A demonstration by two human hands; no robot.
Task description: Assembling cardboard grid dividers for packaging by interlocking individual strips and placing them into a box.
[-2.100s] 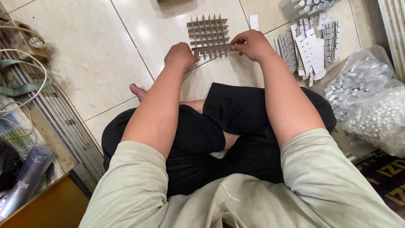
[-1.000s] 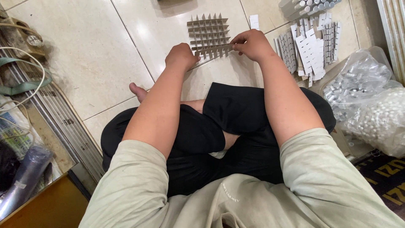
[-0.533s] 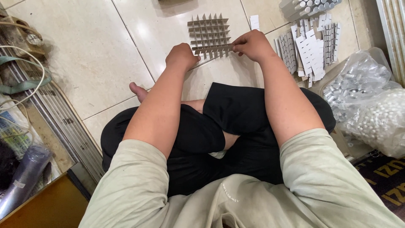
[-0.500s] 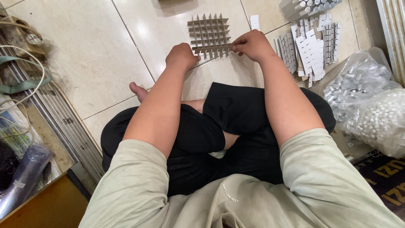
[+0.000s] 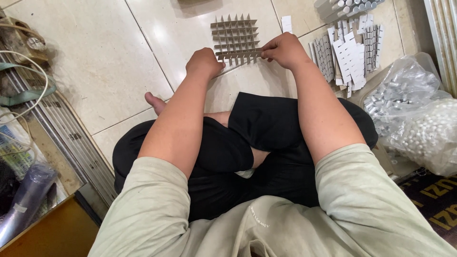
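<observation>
A cardboard divider grid [image 5: 234, 34] of interlocked slotted strips lies on the tiled floor in front of my crossed legs. Both hands work at its near edge. My left hand [image 5: 203, 63] pinches the left end of the nearest cardboard strip [image 5: 240, 54], and my right hand [image 5: 283, 48] pinches its right end. The strip sits across the grid's front row, its slots meeting the cross pieces.
Loose slotted cardboard strips [image 5: 346, 48] lie in a pile to the right of the grid. A clear plastic bag of small silvery and white parts [image 5: 415, 113] sits at my right. Metal rails [image 5: 52, 133], cords and a wooden box edge lie at my left.
Almost nothing differs. Both hands stay on the nearest strip at the grid's front edge, with only slight finger shifts.
</observation>
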